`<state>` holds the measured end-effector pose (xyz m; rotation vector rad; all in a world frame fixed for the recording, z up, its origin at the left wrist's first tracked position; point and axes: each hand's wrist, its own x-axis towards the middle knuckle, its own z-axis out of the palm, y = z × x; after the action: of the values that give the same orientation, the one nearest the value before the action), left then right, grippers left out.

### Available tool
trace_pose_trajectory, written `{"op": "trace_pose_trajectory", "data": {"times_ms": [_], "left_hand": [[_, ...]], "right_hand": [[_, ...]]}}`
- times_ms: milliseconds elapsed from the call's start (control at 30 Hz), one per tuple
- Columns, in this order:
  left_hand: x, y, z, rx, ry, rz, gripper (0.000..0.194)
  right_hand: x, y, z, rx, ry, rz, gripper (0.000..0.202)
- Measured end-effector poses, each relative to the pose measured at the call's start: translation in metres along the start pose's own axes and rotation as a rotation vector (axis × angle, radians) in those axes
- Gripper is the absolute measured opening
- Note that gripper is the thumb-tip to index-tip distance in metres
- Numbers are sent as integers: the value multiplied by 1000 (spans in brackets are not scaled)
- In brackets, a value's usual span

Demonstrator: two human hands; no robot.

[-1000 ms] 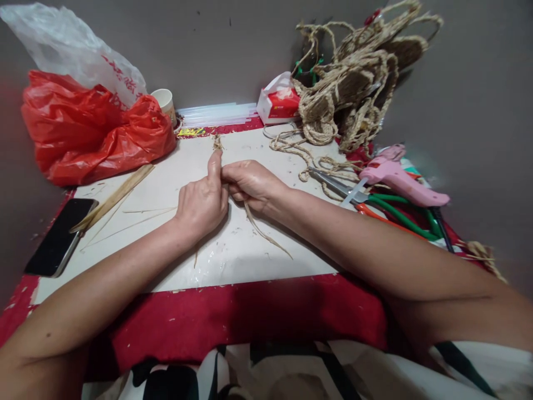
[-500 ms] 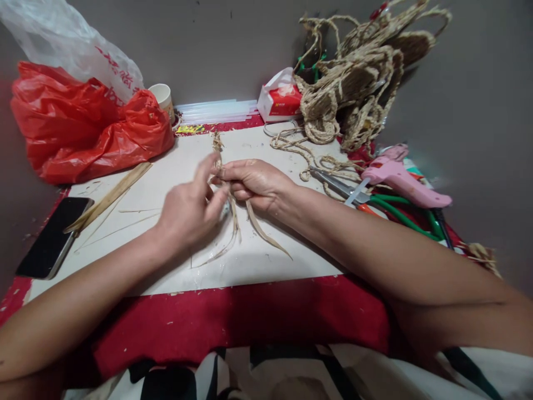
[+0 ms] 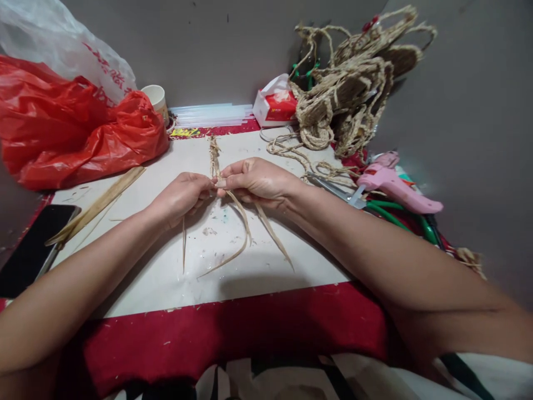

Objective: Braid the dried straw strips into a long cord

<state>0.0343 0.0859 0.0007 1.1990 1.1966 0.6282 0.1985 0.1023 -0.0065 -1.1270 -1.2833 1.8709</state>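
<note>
You are at a small craft worktable, though you cannot tell whether in a home or a workshop: red cloth [image 3: 250, 322] and a pale work sheet [image 3: 166, 294] lie before a grey wall [image 3: 233, 61]. Plant-fibre strands [image 3: 273, 236], heaped braided cord [image 3: 358, 78], scissors [image 3: 331, 187] and a pink glue gun [image 3: 400, 186] show handwork; your phone [image 3: 31, 244] lies alongside.

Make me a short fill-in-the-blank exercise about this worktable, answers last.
Of the left hand and right hand, both at the thin tan fibre braid, the ____ one is nearer the pink plastic glue gun.
The long flat tan plant strip overlaps the black rectangular ____.
The fabric cloth under the flat white board is ____.
Missing words: right; phone; red.
</note>
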Motion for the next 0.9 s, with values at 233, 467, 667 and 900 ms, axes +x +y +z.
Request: {"op": "trace_pose_trajectory", "data": {"times_ms": [233, 467, 667, 900], "left_hand": [[5, 0, -1, 18, -72, -38, 20], [10, -2, -8, -70, -246, -139, 19], [9, -3, -5, -85, -156, -82, 21], [5, -2, -3, -30, -122, -61, 23]], "right_hand": [[-5, -1, 2, -203, 31, -74, 26], [-7, -4, 1, -254, 0, -56, 28], [-4, -5, -7, -284, -62, -5, 24], [-4, -7, -11, -531, -71, -55, 6]]}}
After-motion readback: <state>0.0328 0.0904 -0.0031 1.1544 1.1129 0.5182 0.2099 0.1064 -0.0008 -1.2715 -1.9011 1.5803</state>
